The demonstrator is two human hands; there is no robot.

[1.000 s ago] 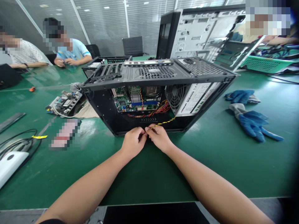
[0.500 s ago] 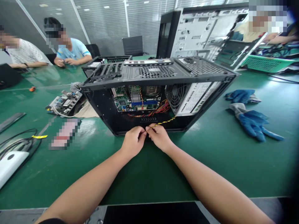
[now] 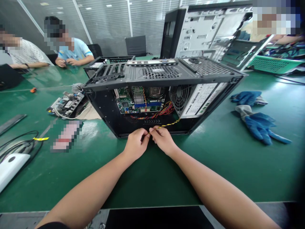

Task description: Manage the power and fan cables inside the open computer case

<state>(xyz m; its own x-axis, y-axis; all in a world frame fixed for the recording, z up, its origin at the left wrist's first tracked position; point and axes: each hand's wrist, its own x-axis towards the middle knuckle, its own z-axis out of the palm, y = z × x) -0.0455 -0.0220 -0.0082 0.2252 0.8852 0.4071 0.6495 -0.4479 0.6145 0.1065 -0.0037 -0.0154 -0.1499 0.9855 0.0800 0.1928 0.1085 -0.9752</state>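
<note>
An open black computer case (image 3: 133, 76) lies on its side on the green table (image 3: 226, 165), showing a motherboard (image 3: 139, 100), coloured wires and a power supply (image 3: 197, 98) with a fan. A twisted yellow-and-black cable (image 3: 168, 124) runs out of the case toward me. My left hand (image 3: 135, 144) and my right hand (image 3: 163, 140) meet just in front of the case's lower edge, both closed in a pinch on the cable's end. What sits at the cable's tip is hidden by my fingers.
Blue work gloves (image 3: 258, 124) lie to the right. A loose circuit board (image 3: 65, 105) and black cables (image 3: 21, 146) with a white device (image 3: 10, 165) lie left. A second case (image 3: 205, 28) stands behind. Other people sit at the far left and far right.
Both hands have stayed at the cable's end, shifting only slightly upward in view. The cable and case have not moved.
</note>
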